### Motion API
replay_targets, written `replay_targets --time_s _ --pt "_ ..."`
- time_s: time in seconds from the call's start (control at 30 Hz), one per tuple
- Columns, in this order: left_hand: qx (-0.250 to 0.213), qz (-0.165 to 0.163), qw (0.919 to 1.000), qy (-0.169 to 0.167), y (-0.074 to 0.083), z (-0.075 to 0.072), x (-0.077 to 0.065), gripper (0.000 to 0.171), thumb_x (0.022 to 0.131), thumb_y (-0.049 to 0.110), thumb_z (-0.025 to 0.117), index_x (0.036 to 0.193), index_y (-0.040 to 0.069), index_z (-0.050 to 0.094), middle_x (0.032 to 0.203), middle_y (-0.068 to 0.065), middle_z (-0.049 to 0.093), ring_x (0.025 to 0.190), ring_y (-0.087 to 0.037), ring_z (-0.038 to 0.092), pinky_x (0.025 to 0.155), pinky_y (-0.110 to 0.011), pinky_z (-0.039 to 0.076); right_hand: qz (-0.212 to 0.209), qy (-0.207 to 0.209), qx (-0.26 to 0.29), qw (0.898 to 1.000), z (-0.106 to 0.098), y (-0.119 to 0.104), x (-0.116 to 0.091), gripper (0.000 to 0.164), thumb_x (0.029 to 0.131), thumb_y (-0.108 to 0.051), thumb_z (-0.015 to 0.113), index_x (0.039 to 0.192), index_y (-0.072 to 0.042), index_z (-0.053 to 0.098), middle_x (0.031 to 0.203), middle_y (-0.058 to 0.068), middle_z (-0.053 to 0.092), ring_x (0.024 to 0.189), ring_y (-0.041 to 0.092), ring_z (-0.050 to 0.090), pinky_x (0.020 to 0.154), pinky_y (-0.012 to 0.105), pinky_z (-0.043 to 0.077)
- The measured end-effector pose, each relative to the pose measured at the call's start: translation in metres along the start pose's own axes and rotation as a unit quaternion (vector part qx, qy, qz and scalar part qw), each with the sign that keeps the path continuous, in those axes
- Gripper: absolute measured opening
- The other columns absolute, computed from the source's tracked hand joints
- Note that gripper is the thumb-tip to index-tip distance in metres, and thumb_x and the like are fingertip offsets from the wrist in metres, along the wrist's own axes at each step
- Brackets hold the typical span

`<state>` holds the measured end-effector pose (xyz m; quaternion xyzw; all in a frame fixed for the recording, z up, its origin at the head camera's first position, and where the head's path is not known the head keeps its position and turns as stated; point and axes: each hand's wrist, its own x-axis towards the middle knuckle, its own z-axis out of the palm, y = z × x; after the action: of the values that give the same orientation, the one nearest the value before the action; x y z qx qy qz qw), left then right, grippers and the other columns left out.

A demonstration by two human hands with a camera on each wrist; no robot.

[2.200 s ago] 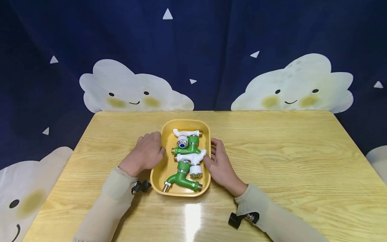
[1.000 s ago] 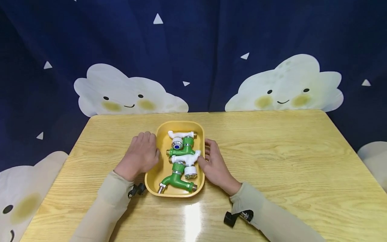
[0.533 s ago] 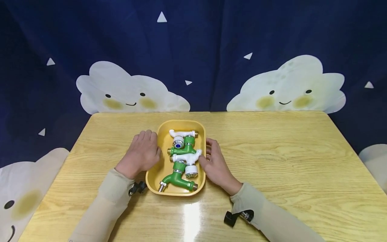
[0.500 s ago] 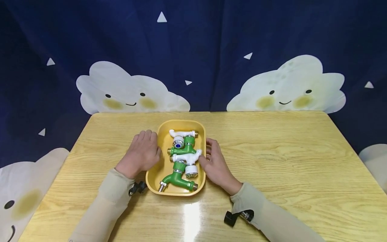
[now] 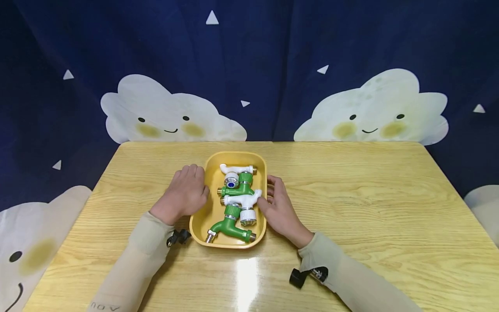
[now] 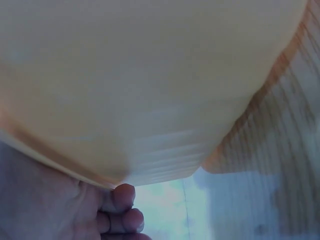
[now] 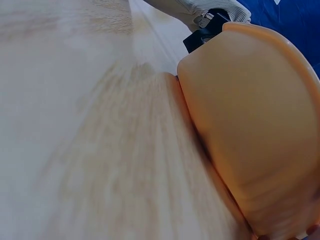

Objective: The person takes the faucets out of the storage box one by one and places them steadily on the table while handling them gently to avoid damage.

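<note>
A yellow plastic tub [image 5: 228,246] sits on the wooden table between both hands. Inside lie two green taps, the front one [image 5: 229,226] and the rear one [image 5: 241,190], alternating with two white taps, one near the middle [image 5: 243,199] and one at the back [image 5: 237,169]. My left hand [image 5: 182,193] grips the tub's left rim, its thumb at the edge; in the left wrist view curled fingers [image 6: 122,197] show beside the rim. On the opposite side my right hand [image 5: 282,210] holds the right rim, thumb over the edge and fingers against the outer wall, partly hidden.
The wooden table [image 5: 370,195] extends widely to the right of the tub and ends at a dark blue curtain [image 5: 269,56] printed with white clouds. Black wrist mounts, left [image 5: 178,238] and right [image 5: 298,277], jut from the beige sleeves near the table.
The head view shifts slightly. Both hands keep their hold on the tub, and the taps lie as before.
</note>
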<state>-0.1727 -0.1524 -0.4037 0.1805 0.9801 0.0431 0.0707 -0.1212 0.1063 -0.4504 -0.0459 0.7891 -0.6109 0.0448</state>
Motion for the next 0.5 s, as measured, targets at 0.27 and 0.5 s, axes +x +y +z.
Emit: replay_targets --time_s 0.27,0.5 --pt "-0.004 -0.004 1.0000 0.001 -0.0024 -0.0015 -0.0017 0.022 0.100 0.021 0.042 0.105 0.000 0.044 0.099 -0.013 0.042 0.094 -0.030 0.039 0.087 -0.043 0.035 0.004 -0.008 0.000 1.000 0.0010 -0.0043 0.0003 0.070 0.094 -0.007 0.058 0.156 -0.003 0.026 0.149 0.022 0.046 0.138 0.036 0.056 0.108 0.044 0.053" --pt "-0.009 0.002 1.0000 0.002 -0.0013 0.0001 -0.0002 0.025 0.099 0.021 0.042 0.108 -0.001 0.046 0.098 -0.012 0.043 0.094 -0.030 0.040 0.084 -0.041 0.035 0.007 -0.003 -0.028 1.000 -0.0041 -0.0024 0.0004 0.071 0.092 -0.011 0.063 0.155 -0.007 0.031 0.148 0.018 0.050 0.132 0.031 0.060 0.100 0.038 0.058"
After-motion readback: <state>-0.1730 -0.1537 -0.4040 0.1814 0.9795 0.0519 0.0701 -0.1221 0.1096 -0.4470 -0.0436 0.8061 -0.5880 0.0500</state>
